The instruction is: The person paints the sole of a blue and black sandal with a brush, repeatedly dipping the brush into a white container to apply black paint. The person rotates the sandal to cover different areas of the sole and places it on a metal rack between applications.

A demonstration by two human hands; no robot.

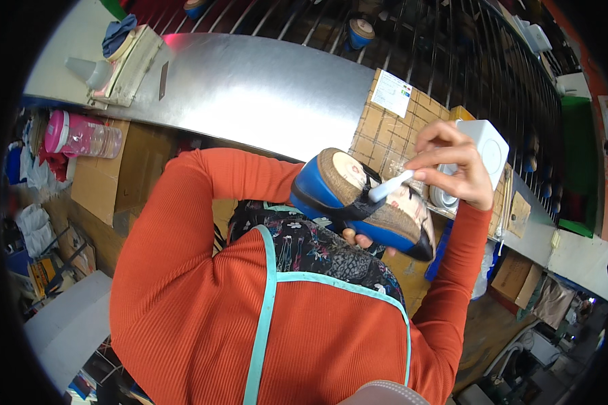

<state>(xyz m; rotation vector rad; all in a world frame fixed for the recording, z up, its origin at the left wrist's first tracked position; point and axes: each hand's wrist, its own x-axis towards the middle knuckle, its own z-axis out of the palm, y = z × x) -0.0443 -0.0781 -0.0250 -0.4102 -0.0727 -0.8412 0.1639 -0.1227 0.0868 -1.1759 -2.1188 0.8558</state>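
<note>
A blue and black shoe on a last (392,225) lies tilted over my lap, its beige underside turned up. From beneath, my left hand (359,239) grips it near the middle; only some fingertips show past the shoe's near side. In my right hand (459,162), pinched between thumb and fingers, is a white-handled brush (390,187). Its dark end rests on the shoe's underside, where a black patch crosses the middle. Just beyond my right wrist stands a white plastic container (491,152), with a round white tub partly hidden behind the hand.
A cardboard sheet (369,121) with a paper label lies on the metal counter (250,88). Behind the counter runs a rack of metal bars (290,28) carrying another blue shoe (361,32). A pink-lidded bottle (81,135) and a cardboard box (101,172) are at the left.
</note>
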